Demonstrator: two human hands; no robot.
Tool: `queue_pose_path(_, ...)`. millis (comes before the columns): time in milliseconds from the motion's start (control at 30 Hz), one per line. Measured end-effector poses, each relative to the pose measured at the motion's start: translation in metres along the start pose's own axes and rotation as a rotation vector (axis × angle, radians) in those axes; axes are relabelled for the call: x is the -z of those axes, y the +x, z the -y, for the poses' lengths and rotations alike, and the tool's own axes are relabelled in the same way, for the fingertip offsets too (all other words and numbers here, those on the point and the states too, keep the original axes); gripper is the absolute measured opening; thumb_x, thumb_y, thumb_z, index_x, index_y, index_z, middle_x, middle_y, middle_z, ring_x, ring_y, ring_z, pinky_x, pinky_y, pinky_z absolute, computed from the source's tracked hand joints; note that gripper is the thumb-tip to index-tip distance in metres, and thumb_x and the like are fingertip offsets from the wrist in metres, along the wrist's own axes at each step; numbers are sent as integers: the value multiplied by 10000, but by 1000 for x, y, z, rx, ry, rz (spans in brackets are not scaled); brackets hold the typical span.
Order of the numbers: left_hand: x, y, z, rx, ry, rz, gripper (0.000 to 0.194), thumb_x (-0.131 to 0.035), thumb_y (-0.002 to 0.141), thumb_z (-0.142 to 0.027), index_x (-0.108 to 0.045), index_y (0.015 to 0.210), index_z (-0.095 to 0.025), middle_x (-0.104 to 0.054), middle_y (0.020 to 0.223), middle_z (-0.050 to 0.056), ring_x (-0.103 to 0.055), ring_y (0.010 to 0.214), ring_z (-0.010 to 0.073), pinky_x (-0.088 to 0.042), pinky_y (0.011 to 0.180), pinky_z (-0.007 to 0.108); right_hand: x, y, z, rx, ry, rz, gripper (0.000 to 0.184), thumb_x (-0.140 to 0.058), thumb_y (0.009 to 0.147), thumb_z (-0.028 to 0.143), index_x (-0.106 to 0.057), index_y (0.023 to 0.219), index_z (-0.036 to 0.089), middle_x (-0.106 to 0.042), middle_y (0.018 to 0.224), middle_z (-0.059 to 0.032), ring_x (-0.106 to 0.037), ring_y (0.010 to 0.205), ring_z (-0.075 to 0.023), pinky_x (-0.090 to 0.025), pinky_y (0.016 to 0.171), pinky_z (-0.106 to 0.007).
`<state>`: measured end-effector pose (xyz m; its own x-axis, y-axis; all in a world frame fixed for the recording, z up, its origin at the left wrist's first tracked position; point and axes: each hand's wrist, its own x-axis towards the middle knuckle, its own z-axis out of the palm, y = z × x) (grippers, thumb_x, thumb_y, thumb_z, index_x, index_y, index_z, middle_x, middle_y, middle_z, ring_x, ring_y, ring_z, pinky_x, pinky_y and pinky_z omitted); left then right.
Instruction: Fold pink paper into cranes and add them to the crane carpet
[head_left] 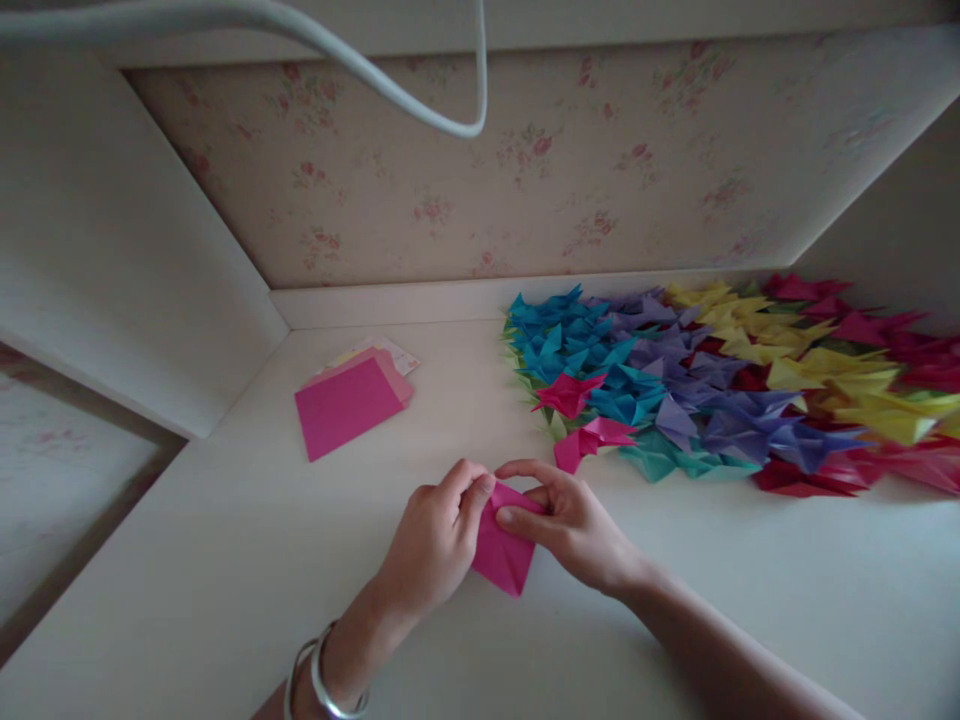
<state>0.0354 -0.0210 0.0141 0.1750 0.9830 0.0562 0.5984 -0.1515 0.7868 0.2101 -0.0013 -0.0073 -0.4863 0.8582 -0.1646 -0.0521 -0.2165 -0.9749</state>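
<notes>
A pink origami paper (pixel 512 550), folded into a small diamond-like shape with creases, is held between both hands just above the white desk. My left hand (pixel 439 535) pinches its upper left corner between thumb and index finger. On the other side, my right hand (pixel 574 525) grips the upper right part, thumb on the front face and fingers behind. The fingers behind the paper are partly hidden. Just beyond my right hand lies a folded pink paper crane (pixel 592 440), with another pink crane (pixel 568 394) behind it.
Many folded paper cranes in blue, purple (pixel 750 420), yellow (pixel 832 375) and red cover the desk's back right. A stack of pink paper sheets (pixel 350 405) lies at the back left. A white cable-like arm (pixel 360 65) hangs overhead, before the floral wall (pixel 465 190).
</notes>
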Motion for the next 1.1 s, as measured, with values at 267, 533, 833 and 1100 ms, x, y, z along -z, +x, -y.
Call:
queue_pose_path(267,3,2,-1,73,-84,-3,298,-408,991,-411,-594,876,-209,-519,572,-43,-488,523,129,-332,504,213,5,0,2,-12,33,20,420,-695,840,461,-630,1085,126,-449,562,67,-321,529,-76,-204,485,-229)
queue_pose_path(533,4,9,10,257,-539,113,346,-581,881,-515,-616,911,-172,-556,596,-39,-445,481,94,-328,441,188,6,-1,4,-77,124,34,475,-706,827,485,-660,1110,107,-599,685,-3,-505,615,-110,-407,591,-253)
queue_pose_path(833,13,6,3,335,-671,219,527,-571,904,-494,-561,1276,-120,-555,515,-48,-429,407,74,-327,380,162,15,1,7,23,270,-115,313,-725,848,361,-708,1086,159,-703,785,-40,-596,661,-122,-468,620,-239)
queue_pose_path(1100,18,6,3,247,-734,93,391,-529,946,-404,-533,1277,-195,-527,549,-71,-407,434,81,-309,414,182,24,5,8,46,378,-318,317,-789,768,312,-747,1042,159,-708,831,-53,-579,680,-127,-451,614,-231)
